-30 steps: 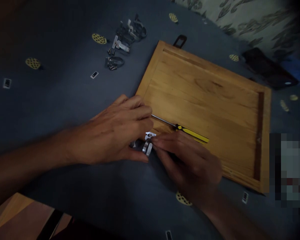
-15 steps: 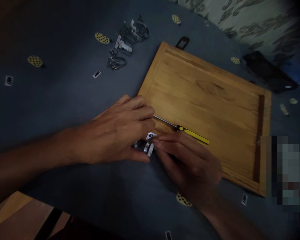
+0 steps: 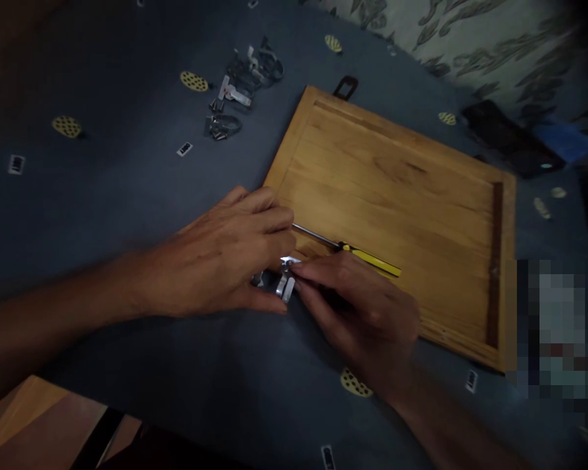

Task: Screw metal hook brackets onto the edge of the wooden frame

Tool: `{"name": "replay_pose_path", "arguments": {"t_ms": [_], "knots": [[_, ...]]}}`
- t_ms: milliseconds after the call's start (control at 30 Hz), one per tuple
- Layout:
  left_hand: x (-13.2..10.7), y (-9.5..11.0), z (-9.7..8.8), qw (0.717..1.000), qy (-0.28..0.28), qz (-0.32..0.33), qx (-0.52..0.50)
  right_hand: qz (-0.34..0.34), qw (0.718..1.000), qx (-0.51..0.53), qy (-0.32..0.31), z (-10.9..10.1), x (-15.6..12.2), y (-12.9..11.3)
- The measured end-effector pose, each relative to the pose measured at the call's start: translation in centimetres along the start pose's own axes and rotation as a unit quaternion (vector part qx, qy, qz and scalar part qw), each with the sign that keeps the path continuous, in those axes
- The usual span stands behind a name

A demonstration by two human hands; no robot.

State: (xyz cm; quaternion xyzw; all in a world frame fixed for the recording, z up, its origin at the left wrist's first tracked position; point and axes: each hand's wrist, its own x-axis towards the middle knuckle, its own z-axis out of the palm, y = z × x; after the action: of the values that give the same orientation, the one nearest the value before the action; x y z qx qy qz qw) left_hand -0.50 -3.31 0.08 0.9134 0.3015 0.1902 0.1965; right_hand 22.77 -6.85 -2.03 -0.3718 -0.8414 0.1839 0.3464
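Note:
At the near left edge of the wooden board, my left hand (image 3: 230, 254) is closed around a small shiny metal bracket (image 3: 285, 286), thumb below and fingers curled above. My right hand (image 3: 367, 313) pinches at the bracket's upper end. Thumb and index fingertips meet there and hide whatever is between them. A screwdriver (image 3: 372, 261) with a yellow and black handle lies on the wooden board (image 3: 392, 189). Its shaft runs toward my left knuckles, and the tip is hidden behind them.
Several metal fittings (image 3: 235, 94) with loose screws lie on the dark patterned tablecloth (image 3: 127, 189) at the far left. A dark loop (image 3: 345, 87) sticks out at the board's back edge. A black object (image 3: 512, 137) and a blue one (image 3: 566, 142) lie at the back right.
The whole view has shifted slightly, so most things sit a little further left. At the bracket, my right fingertips have shifted slightly and its upper plate now looks tilted differently.

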Motion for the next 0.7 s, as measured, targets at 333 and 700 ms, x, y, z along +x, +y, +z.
{"name": "replay_pose_path", "arguments": {"t_ms": [333, 700], "knots": [[0.1, -0.2, 0.0, 1.0, 0.006, 0.005, -0.01, 0.016, 1.0, 0.006, 0.021, 0.4, -0.2, 0.1], [0.2, -0.6, -0.2, 0.999, -0.039, -0.021, 0.019, -0.003, 0.996, -0.087, 0.026, -2.9, -0.5, 2.4]]}}
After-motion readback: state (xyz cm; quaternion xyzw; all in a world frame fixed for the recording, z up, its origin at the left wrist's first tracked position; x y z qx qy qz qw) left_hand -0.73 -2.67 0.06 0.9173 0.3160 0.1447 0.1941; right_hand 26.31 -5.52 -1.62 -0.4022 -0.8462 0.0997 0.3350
